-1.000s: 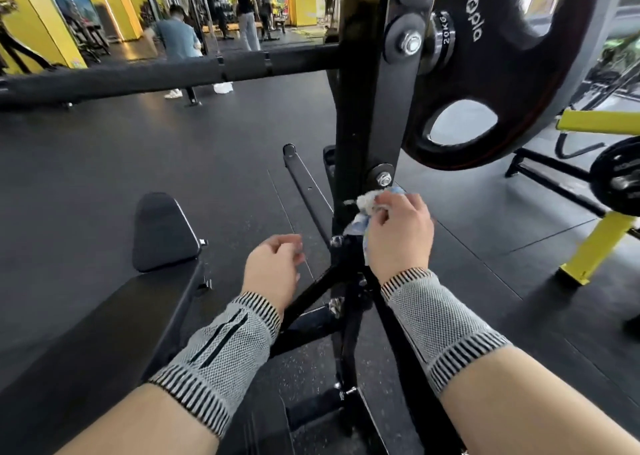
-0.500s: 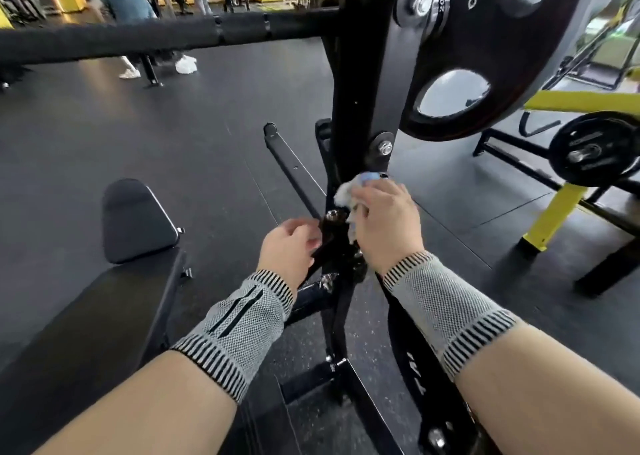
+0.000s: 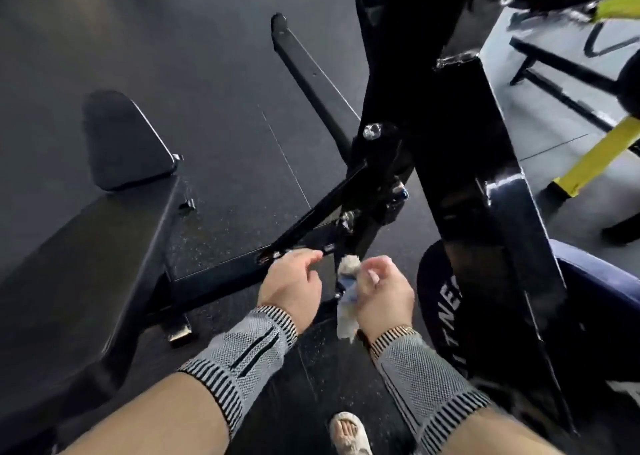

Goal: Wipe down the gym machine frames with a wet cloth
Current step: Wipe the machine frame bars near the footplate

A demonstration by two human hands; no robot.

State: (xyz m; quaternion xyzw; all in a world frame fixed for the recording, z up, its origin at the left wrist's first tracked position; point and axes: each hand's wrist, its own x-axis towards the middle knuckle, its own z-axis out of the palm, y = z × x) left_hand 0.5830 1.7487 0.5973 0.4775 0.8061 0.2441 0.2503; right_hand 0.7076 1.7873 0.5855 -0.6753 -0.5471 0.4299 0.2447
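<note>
Both hands have dropped to the black steel machine frame (image 3: 360,233) base, right hand (image 3: 382,290) fingers clutching the crumpled white-and-blue wet cloth (image 3: 347,293), left hand (image 3: 294,281) loosely curled, empty at 9 o'clock; lower struts remain unwiped.

The bench pad (image 3: 104,247) is lying to the left of the machine frame (image 3: 460,143). The cloth (image 3: 348,295) is sitting between the hands, low down against the frame. A shoe (image 3: 349,434) is standing on the floor (image 3: 173,39) below.

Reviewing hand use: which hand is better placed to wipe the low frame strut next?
Right. The right hand already grips the cloth beside the black frame strut; the left hand holds no cloth.
</note>
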